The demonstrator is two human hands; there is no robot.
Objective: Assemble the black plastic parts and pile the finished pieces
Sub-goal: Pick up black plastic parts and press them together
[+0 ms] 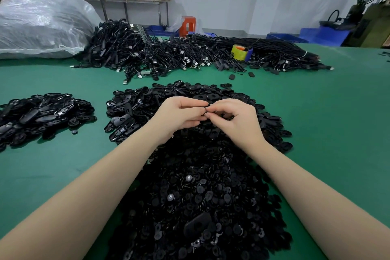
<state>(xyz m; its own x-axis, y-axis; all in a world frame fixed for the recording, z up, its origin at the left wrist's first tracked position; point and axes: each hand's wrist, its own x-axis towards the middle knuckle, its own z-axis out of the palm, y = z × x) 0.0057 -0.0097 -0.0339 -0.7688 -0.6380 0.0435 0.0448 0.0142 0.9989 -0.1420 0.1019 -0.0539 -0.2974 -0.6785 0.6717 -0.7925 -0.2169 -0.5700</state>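
both hands meet over the middle of the green tabletop (329,124), fingertips together. the left hand (181,115) and the right hand (234,118) are each curled in a pinch on one small black part (207,110), mostly hidden between the fingers, so i cannot tell whether it is one piece or two being joined. it looks like the fitting step is in hand. the loose round discs (198,196) lie heaped near the person, the oval shells (190,95) just beyond the hands. next, i'd guess, the joined piece needs pressing home, then dropping on the pile of finished pieces (42,114) at the left, well apart.
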